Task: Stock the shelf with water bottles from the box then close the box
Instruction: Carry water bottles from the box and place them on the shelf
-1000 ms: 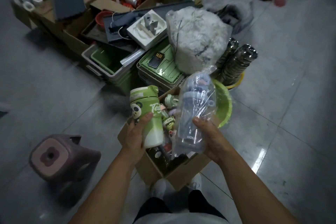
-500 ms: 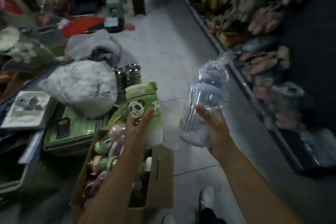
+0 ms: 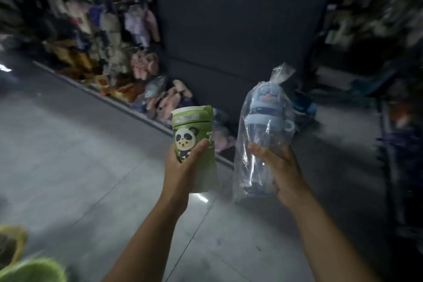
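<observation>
Presently, both hands are loaded and raised side by side above the tiled floor [image 3: 91, 167]. The left hand [image 3: 183, 168] wraps the green bottle [image 3: 194, 121], thumb laid across its panda print, fingers hidden behind; the bottle stands upright. The right hand [image 3: 285, 167] holds the blue bottle [image 3: 266, 121] low on its body through a loose clear bag [image 3: 280, 75], thumb across the front, the bag's twisted top standing free above the lid. The two bottles are near each other but apart. The box is out of view; the step in hand is judged to be carriage towards a shelf. Ahead lie a dark panel [image 3: 240, 30], racks of slippers [image 3: 142, 68] to the left and blurred shelving [image 3: 370, 30] to the right; which is the target cannot be told. The main hazard is the film: it may slide over the smooth bottle under a one-handed grasp, letting the bottle drop to the hard floor. With neither hand free, setting one bottle down must be done single-handed, so a tilted base could topple it or knock neighbouring stock.
</observation>
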Available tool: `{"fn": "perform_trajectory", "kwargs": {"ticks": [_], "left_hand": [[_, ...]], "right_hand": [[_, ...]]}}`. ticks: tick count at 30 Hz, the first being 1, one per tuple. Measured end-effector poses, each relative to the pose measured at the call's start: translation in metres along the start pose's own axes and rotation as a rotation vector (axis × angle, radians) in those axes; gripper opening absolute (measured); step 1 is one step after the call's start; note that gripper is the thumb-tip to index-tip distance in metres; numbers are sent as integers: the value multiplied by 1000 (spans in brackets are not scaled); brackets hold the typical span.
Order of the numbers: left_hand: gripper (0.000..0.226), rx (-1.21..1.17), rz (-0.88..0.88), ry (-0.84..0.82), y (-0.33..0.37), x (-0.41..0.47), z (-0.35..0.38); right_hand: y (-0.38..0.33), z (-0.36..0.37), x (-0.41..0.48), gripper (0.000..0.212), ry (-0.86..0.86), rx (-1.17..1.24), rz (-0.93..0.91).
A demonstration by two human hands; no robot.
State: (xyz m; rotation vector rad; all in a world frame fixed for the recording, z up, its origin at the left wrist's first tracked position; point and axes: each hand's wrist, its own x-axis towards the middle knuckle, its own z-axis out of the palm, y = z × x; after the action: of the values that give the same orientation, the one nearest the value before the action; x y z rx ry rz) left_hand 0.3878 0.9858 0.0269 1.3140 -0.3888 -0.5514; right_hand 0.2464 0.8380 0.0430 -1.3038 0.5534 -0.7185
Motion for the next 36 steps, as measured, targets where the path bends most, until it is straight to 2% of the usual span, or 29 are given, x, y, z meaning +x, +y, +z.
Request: {"fn": "perform_trajectory", "kwargs": {"ticks": [4, 8, 12, 14, 16, 19, 22, 25, 29, 34, 36], "left_hand": [[45, -26, 14, -224, -13, 40, 132], [71, -51, 0, -308, -24, 80, 253], [74, -30, -9, -394, -27, 119, 360], [83, -26, 0, -471, -30, 142, 409], [87, -34, 20, -535, -35, 166, 456], [79, -59, 42, -628, -41, 209, 528], [90, -82, 39, -726, -47, 256, 602], [97, -89, 18, -810, -44, 301, 672], [91, -89, 6, -916, -34, 352, 756], [60, -125, -34, -1038, -36, 390, 853], [65, -148, -47, -1071, -42, 401, 893]], "right_hand": [[-44, -120, 34, 42, 136, -62, -83], [-90, -225, 72, 28, 245, -118, -142], [-129, -307, 105, 50, 340, -179, -204], [-143, -341, 124, 57, 395, -203, -228], [-152, -374, 147, 60, 438, -210, -248], [-164, -419, 187, 56, 532, -242, -266], [-178, -461, 234, 52, 612, -260, -257], [-201, -499, 281, 63, 713, -275, -273], [-229, -543, 328, 57, 842, -266, -296], [-245, -605, 368, 41, 982, -196, -298], [-249, -634, 383, 45, 1031, -187, -308]]}}
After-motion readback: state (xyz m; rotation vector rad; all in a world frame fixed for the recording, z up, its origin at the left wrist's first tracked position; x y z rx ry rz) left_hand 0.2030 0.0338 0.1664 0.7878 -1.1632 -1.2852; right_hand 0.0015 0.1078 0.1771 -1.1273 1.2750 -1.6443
